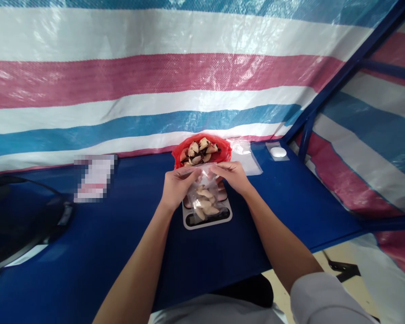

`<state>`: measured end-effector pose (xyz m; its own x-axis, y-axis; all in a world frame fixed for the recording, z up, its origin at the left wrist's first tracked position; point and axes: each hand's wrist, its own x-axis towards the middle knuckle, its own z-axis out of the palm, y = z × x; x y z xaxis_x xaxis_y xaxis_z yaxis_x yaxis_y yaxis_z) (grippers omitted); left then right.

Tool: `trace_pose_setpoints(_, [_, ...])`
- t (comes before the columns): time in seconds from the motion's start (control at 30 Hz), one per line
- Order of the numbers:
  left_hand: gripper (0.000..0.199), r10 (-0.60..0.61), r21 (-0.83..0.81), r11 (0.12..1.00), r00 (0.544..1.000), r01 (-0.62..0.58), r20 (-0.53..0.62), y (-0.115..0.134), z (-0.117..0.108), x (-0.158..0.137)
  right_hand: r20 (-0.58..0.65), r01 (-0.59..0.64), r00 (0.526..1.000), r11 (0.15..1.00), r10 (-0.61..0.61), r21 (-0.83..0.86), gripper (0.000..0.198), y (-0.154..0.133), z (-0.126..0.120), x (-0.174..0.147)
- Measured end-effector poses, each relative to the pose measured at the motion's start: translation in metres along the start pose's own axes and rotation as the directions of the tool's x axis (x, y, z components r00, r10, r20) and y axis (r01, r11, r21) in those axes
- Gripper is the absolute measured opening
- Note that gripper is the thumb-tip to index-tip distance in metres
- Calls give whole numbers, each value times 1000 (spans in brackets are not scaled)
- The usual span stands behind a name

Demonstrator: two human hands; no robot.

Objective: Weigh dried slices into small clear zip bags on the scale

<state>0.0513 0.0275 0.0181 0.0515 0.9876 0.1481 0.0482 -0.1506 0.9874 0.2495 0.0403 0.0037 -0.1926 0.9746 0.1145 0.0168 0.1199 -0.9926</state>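
Observation:
Both hands pinch the top edge of a clear zip bag [207, 198], with several pale, wedge-shaped pieces in its lower part. My left hand [179, 186] is closed on the bag's left corner, and my right hand [234, 176] is closed on the right. Beneath the hanging bag lies a white kitchen scale [207, 225] with a dark display strip; the bag hides much of its top. Just beyond the hands sits an open red plastic bag [224, 150] full of pale pieces with dark edges [199, 150].
Clear flat plastic bags [248, 159] lie right of the red bag. Farther right, a white oval object [277, 152] rests on a small clear packet. A blurred paper [93, 177] and a black object [23, 220] are at left. Striped sheeting [155, 74] backs the blue table [121, 252].

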Motion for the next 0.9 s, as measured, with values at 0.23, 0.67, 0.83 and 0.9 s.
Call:
trace_pose_setpoints(0.23, [22, 25, 23, 999, 1000, -24, -15, -4, -1, 2, -21, 9, 1000, 1000, -9, -3, 35, 5, -2, 1])
trace_pose_setpoints(0.67, [26, 22, -27, 999, 994, -26, -109, -9, -1, 2, -41, 7, 999, 998, -10, -57, 34, -1, 5, -2])
trace_pose_setpoints(0.83, [28, -4, -65, 998, 994, -3, -109, -9, -2, 3, -85, 48, 995, 997, -53, -58, 36, 1, 3, 0])
trace_pose_setpoints(0.9, [27, 2, -65, 998, 994, -9, -108, -8, -2, 3, -74, 27, 997, 999, -30, -38, 36, 0, 4, 0])
